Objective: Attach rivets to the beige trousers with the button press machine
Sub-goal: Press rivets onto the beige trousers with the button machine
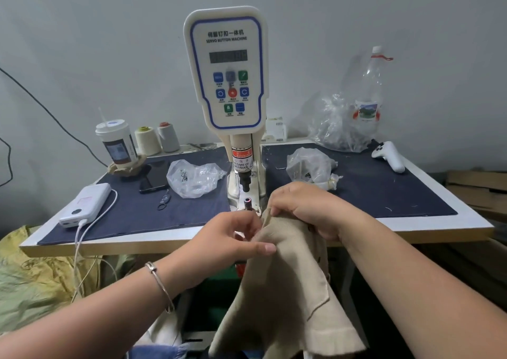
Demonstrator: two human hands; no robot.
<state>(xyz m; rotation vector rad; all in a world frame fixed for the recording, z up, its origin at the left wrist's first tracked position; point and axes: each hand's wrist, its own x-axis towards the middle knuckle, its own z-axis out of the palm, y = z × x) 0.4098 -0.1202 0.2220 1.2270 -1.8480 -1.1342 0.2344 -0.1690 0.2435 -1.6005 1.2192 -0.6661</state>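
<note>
Both hands pinch the beige trousers (285,290) just in front of the press (244,177): left hand (233,238) and right hand (304,207) gripping the top edge; best to pull the cloth flat over the lower post (247,202); fingers clear.

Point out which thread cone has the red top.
The grey cone, right of the cream cone, whose top is yellowish; both stand behind the cup.

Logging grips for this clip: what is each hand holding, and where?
Both hold the beige trousers at the top edge: left hand pinches it, right hand grips beside it.
</note>
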